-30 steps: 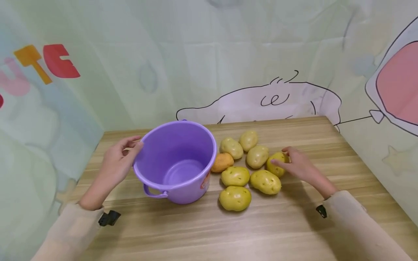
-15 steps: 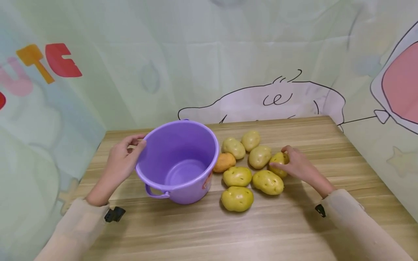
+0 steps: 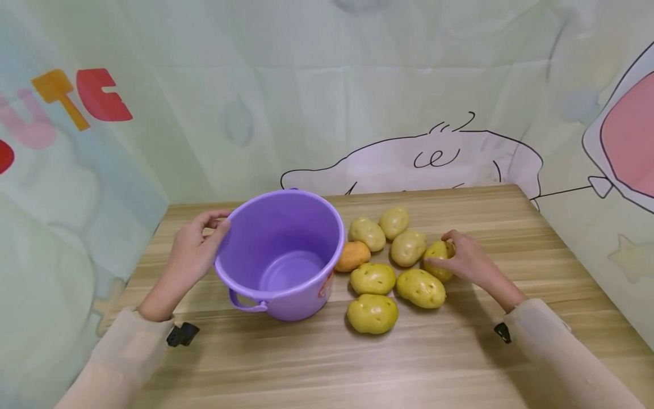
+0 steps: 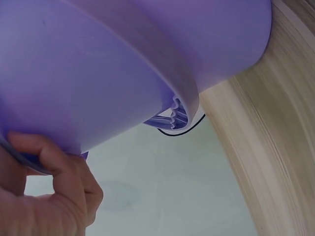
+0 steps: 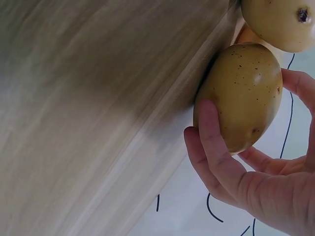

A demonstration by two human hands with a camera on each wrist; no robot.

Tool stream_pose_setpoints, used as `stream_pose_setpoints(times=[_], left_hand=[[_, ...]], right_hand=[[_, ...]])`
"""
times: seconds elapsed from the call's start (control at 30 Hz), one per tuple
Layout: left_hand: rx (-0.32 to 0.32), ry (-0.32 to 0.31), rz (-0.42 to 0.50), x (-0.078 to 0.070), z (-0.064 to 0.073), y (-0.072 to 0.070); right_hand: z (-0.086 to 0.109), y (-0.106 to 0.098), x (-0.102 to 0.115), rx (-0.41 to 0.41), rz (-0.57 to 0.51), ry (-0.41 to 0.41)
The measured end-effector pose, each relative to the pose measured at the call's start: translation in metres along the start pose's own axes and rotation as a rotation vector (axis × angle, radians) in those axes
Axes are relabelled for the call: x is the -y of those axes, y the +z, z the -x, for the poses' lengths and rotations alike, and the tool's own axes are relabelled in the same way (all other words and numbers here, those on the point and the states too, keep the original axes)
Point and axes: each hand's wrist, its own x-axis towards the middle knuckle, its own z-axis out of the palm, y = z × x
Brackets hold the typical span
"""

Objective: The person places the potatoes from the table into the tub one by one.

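Observation:
My left hand (image 3: 196, 244) holds the left rim of a purple plastic bucket (image 3: 298, 304), thumb and fingers on either side of the edge. The bucket's mouth faces up and toward me, and nothing lies inside. In the left wrist view, curled fingers (image 4: 59, 162) pinch the rim near the bucket's ribbed handle (image 4: 179, 115). At the right end of a potato group, my right hand (image 3: 472, 261) grips a yellow potato (image 3: 438, 250). The right wrist view has thumb and fingers spread round this potato (image 5: 246, 93), which sits close at the wooden table top.
Several more yellow potatoes (image 3: 373, 313) lie between the bucket and my right hand. An orange, potato-shaped thing (image 3: 353, 257) lies right by the bucket's side. The wooden table (image 3: 317, 363) ends at a printed cloth backdrop (image 3: 245, 85) behind and on both sides.
The head view has shifted slightly, so everything sits a little further right in it. The right thumb has moved slightly lower across the potato. The left hand keeps its place on the bucket rim.

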Motion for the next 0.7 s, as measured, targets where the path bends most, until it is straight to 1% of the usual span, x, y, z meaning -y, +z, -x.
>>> stream_pose_setpoints(times=[0.27,0.7], left_hand=[[-0.014,0.007,-0.012,-0.0006,-0.0008,0.0015],[-0.011,0.001,-0.008,0.0001,0.0005,0.0016]], right_hand=[[0.0002,-0.0011,-0.0037,-0.010,-0.028,0.008],[0.0013,-0.0084,-0.0044,-0.012,-0.015,0.004]])
